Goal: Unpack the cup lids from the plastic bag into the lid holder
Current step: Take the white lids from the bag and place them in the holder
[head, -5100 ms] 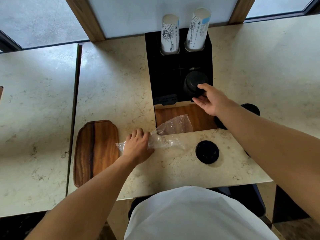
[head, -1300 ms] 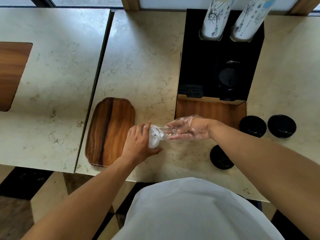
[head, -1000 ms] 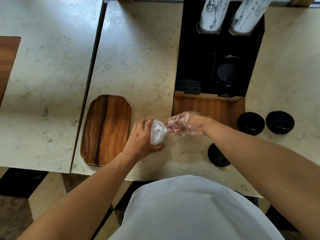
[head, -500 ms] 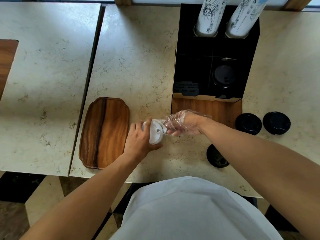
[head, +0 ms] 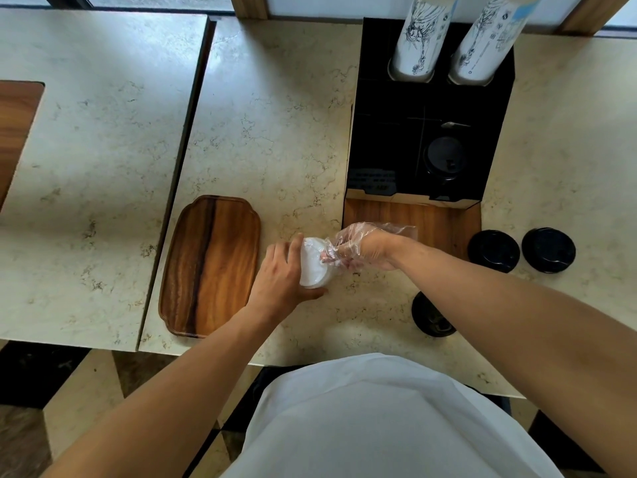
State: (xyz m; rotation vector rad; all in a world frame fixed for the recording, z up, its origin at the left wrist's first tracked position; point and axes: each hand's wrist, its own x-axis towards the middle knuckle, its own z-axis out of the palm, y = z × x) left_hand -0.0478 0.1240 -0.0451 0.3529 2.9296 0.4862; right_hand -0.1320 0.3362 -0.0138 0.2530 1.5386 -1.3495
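Observation:
On the marble counter, a clear plastic bag (head: pixel 400 231) is pulled over my right hand (head: pixel 374 248), which reaches inside it and pinches a short stack of white cup lids (head: pixel 313 267). My left hand (head: pixel 279 276) cups the far end of that stack through the bag, thumb under and fingers over it. Behind my hands stands the black lid holder (head: pixel 379 132), with a stack of black lids (head: pixel 444 160) in its right compartment. Three loose black lids lie on the counter: two to the right (head: pixel 493 250) (head: pixel 548 250) and one partly under my right forearm (head: pixel 431 315).
A wooden tray (head: pixel 210 267) lies just left of my left hand. Two tall stacks of printed paper cups (head: pixel 422 36) (head: pixel 487 39) rise from the back of the holder. A wooden inset (head: pixel 431 219) fronts the holder. A seam (head: pixel 179 174) separates a second counter on the left.
Five seconds ago my right hand was at the holder's black lids. It has since gone into the bag, and the white lids have slid out between both hands.

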